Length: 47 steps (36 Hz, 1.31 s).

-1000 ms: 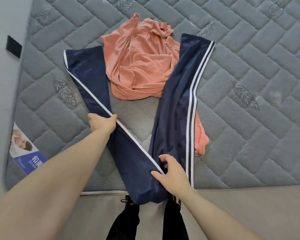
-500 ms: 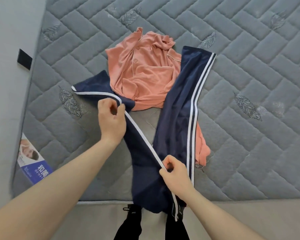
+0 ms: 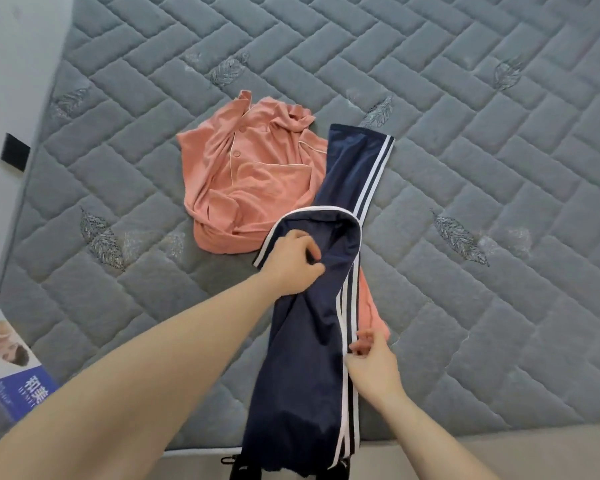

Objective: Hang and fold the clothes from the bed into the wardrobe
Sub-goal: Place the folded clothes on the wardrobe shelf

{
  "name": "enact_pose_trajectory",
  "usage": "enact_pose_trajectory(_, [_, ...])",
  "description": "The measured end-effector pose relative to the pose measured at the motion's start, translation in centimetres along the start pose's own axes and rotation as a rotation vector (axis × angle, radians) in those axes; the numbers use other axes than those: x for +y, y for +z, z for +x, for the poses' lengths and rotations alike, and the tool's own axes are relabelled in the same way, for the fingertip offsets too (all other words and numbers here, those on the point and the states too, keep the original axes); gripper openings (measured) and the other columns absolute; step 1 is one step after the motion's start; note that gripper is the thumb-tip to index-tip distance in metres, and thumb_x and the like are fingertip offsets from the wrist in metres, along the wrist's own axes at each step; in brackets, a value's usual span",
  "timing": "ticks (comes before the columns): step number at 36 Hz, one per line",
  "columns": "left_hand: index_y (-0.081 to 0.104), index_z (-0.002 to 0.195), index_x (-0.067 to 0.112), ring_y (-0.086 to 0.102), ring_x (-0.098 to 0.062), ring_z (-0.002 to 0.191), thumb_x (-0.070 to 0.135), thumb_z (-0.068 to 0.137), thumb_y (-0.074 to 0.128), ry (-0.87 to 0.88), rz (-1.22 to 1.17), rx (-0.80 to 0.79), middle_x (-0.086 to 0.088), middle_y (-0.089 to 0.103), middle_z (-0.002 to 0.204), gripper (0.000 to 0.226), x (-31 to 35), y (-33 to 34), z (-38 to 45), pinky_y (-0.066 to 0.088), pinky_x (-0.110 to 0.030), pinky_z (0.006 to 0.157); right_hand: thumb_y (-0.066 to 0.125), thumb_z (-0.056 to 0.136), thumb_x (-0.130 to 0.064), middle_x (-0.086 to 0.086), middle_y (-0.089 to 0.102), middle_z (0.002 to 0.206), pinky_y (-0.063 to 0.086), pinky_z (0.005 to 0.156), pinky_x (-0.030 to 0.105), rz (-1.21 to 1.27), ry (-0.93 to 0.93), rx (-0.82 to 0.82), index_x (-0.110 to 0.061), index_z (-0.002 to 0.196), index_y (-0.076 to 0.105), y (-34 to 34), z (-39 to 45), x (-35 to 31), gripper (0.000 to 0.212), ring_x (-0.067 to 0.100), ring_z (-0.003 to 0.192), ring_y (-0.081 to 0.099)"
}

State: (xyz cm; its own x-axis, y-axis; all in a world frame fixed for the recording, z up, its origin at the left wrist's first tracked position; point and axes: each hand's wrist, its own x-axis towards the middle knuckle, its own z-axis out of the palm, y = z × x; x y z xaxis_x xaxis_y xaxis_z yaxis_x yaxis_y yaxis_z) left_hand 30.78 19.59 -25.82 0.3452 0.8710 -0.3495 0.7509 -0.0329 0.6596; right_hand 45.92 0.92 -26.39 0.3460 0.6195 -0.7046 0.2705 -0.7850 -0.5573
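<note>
Now left hand (image 3: 293, 263) gripping trousers' (image 3: 302, 358) folded leg, right hand (image 3: 373, 367) seemingly pinching striped seam below.

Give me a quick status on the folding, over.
Left hand grips the navy track pants' folded-over leg. Right hand pinches the striped side seam. Pink shirt lies partly under the pants.
</note>
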Motion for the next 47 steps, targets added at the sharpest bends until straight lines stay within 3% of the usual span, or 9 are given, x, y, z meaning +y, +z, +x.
enact_pose_trajectory(5, [0.047,0.114,0.017,0.058,-0.03,0.099,0.026,0.073,0.079,-0.26,0.024,0.265,-0.004,0.042,0.125,0.053,-3.5,-1.9,-1.1,0.047,-0.04,0.081,0.069,0.08,-0.019,-0.011,0.058,0.119,0.053,0.089,0.043,0.012,-0.263,0.194,-0.034,0.114,0.049,-2.3,3.8,-6.2,0.043,0.019,0.101,0.063])
enact_pose_trajectory(9, [0.046,0.134,0.018,0.059,-0.031,0.115,0.035,0.078,0.082,-0.401,0.021,0.244,-0.004,0.045,0.138,0.069,-5.7,-3.3,-0.1,0.049,-0.044,0.094,0.073,0.083,-0.024,-0.01,0.042,0.141,0.05,0.097,0.039,-0.092,-0.459,0.211,-0.028,0.14,0.043,-2.8,7.9,-11.7,0.065,0.017,0.111,0.06])
enact_pose_trajectory(15, [0.072,0.094,0.025,0.065,-0.016,0.095,0.03,0.091,0.07,-0.322,0.017,0.296,0.005,0.067,0.109,0.007,-5.7,-3.9,2.1,0.046,-0.032,0.085,0.071,0.089,-0.029,-0.008,0.039,0.151,0.045,0.101,0.037,-0.387,-0.523,0.114,-0.028,0.151,0.038,-1.5,12.4,-16.3,0.071,0.021,0.126,0.055])
enact_pose_trajectory(20, [0.059,0.095,0.028,0.064,-0.018,0.082,0.03,0.08,0.075,-0.211,0.024,0.165,0.009,0.068,0.099,0.023,-4.8,-4.0,2.6,0.05,-0.033,0.077,0.069,0.089,-0.037,-0.005,0.067,0.101,0.05,0.074,0.034,-0.477,-0.425,0.116,-0.031,0.096,0.066,-1.5,13.6,-17.3,0.01,0.024,0.096,0.065])
enact_pose_trajectory(24, [0.048,0.106,0.032,0.066,-0.016,0.092,0.036,0.068,0.085,-0.149,0.061,-0.029,0.012,0.068,0.101,0.053,-5.1,-4.5,2.0,0.052,-0.038,0.08,0.065,0.089,-0.05,-0.009,0.059,0.064,0.038,0.055,0.029,-0.318,-0.534,0.165,-0.026,0.067,0.053,-2.6,13.6,-17.7,0.034,0.01,0.066,0.057])
enact_pose_trajectory(31, [0.061,0.086,0.03,0.064,-0.019,0.077,0.021,0.086,0.065,0.004,0.033,0.38,0.013,0.066,0.076,0.01,-0.3,-8.9,6.1,0.043,-0.033,0.066,0.058,0.093,-0.046,-0.01,0.038,0.049,0.029,0.047,0.022,-0.034,-0.659,0.131,-0.025,0.058,0.045,-6.8,13.8,-18.8,0.043,0.007,0.049,0.034])
enact_pose_trajectory(37, [0.06,0.101,0.027,0.066,-0.022,0.1,0.005,0.081,0.053,0.37,0.05,0.501,0.011,0.062,0.13,0.031,9.7,-14.2,13.9,0.051,-0.035,0.089,0.052,0.101,-0.04,-0.012,0.039,0.044,0.026,0.05,0.024,0.128,-0.428,0.271,-0.029,0.048,0.044,-8.1,15.5,-20.0,0.054,0.008,0.051,0.033])
enact_pose_trajectory(41, [0.051,0.136,0.024,0.067,-0.023,0.099,-0.001,0.081,0.054,0.255,0.091,0.358,0.007,0.025,0.162,0.06,11.7,-13.7,17.5,0.051,-0.037,0.091,0.053,0.101,-0.036,0.002,0.068,0.086,0.044,0.078,0.035,0.082,-0.199,0.232,-0.02,0.081,0.067,-7.9,18.0,-20.0,0.029,0.032,0.093,0.061])
enact_pose_trajectory(47, [0.055,0.135,0.013,0.054,-0.031,0.126,0.024,0.086,0.062,-0.159,0.221,0.003,-0.009,0.055,0.14,0.05,5.9,-9.0,16.3,0.046,-0.04,0.105,0.065,0.094,-0.035,0.01,0.06,0.138,0.04,0.105,0.033,-0.03,-0.01,0.257,-0.013,0.145,0.045,-7.6,20.3,-18.1,0.059,0.03,0.132,0.051])
